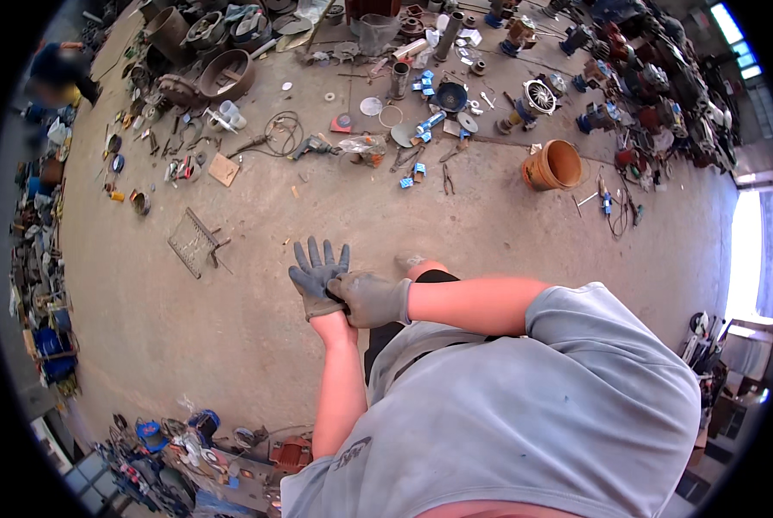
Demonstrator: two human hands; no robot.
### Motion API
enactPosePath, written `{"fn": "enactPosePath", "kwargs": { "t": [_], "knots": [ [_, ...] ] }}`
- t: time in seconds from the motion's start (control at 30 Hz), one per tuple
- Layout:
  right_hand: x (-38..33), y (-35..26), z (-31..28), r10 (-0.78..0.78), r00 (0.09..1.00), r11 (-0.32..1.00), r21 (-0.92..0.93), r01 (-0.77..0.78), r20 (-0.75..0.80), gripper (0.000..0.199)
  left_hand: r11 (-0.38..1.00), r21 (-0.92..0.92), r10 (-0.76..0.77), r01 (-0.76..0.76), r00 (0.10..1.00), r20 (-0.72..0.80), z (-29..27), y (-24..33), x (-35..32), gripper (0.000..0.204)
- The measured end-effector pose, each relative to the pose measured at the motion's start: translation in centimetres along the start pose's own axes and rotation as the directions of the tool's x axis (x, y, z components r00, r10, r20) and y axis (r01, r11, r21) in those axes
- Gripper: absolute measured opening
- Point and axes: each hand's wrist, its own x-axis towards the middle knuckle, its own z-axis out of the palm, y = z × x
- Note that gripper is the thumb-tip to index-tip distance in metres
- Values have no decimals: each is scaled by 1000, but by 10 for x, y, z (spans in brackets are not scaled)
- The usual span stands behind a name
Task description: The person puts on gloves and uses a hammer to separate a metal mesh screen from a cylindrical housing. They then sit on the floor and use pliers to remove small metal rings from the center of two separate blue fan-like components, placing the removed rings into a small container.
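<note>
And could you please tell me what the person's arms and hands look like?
The left hand wears a glove with dark grey palm and fingers; the right hand has a glove with a grey back. Short grey sleeves leave both forearms bare.

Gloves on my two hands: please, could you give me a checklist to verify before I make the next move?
1. Left glove worn: ok, it covers the hand, with fingers spread apart.
2. Right glove worn: ok, it reaches the wrist.
3. Right hand free: not ok, it grips the left glove near the cuff.
4. Gloves without holes: cannot tell, the fabric is too small to judge and partly hidden.
5. Loose tools off the floor: not ok, the drill and pliers lie there.
6. Drill unplugged: cannot tell, no plug can be made out.
</note>
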Motion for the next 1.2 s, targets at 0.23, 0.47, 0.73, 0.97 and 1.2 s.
{"fn": "enactPosePath", "kwargs": {
  "t": [0.23, 0.47, 0.73, 0.97, 1.2],
  "knots": [
    [-55, 12, 4, 479, 874, 877, -7, -481, -78, 34, 919, 296, -251, 259, 966, -67, -12, -61, -10, 62],
    [-141, 88, 10, 529, 825, 836, -43, -546, -198, 28, 761, 325, -586, 562, 810, -29, 33, -151, 1, 75],
    [-267, 162, -29, 339, 935, 864, -358, -354, -106, 23, 613, 328, -766, 719, 642, 26, 48, -324, 8, 89],
    [-407, 266, -122, 587, 754, 805, 308, -507, -295, 42, 555, 521, -798, 648, 592, 112, 198, -463, -8, 106],
    [-457, 323, -198, 594, 680, 799, 412, -437, -430, 38, 486, 431, -860, 760, 503, 82, 320, -532, -3, 101]
  ]
}}
